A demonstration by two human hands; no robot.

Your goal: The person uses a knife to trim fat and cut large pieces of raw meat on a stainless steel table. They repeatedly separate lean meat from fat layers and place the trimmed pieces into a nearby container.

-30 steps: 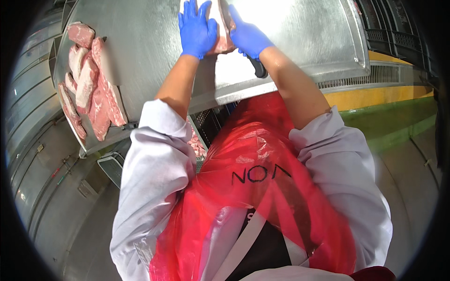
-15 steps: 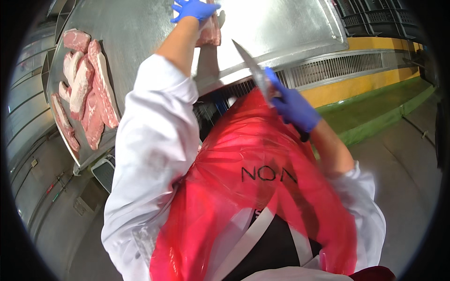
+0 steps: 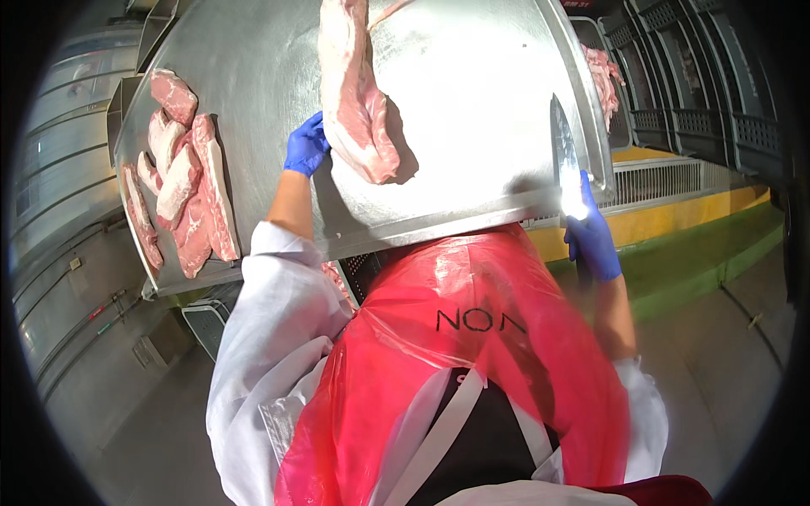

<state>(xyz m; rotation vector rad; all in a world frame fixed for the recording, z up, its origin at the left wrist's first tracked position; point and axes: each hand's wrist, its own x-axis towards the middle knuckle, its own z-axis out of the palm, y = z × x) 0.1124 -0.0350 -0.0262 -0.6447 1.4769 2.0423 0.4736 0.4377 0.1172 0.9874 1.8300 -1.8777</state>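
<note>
A long pale-pink strip of meat (image 3: 348, 88) with a fatty side lies on the steel table (image 3: 253, 51), running from the far edge of the picture toward me. At its left side is my blue-gloved left hand (image 3: 306, 147), fingers apart and their tips at the meat's edge; whether they press on it is hard to see. My right hand (image 3: 593, 236), also gloved in blue, grips a knife (image 3: 563, 143) near the table's right front corner. The blade points away from me, and its handle is mostly hidden in my fist.
Several cut meat pieces (image 3: 181, 181) are heaped at the table's left end. Beyond the right edge stands a container with meat trimmings (image 3: 602, 80), beside dark stacked crates (image 3: 675, 76). A grating (image 3: 666, 179) and a yellow ledge run below that corner.
More of the table and the long meat strip has come into view. My left hand has moved nearer me, to the meat's left side. The knife has swung rightward and now points straight away.
</note>
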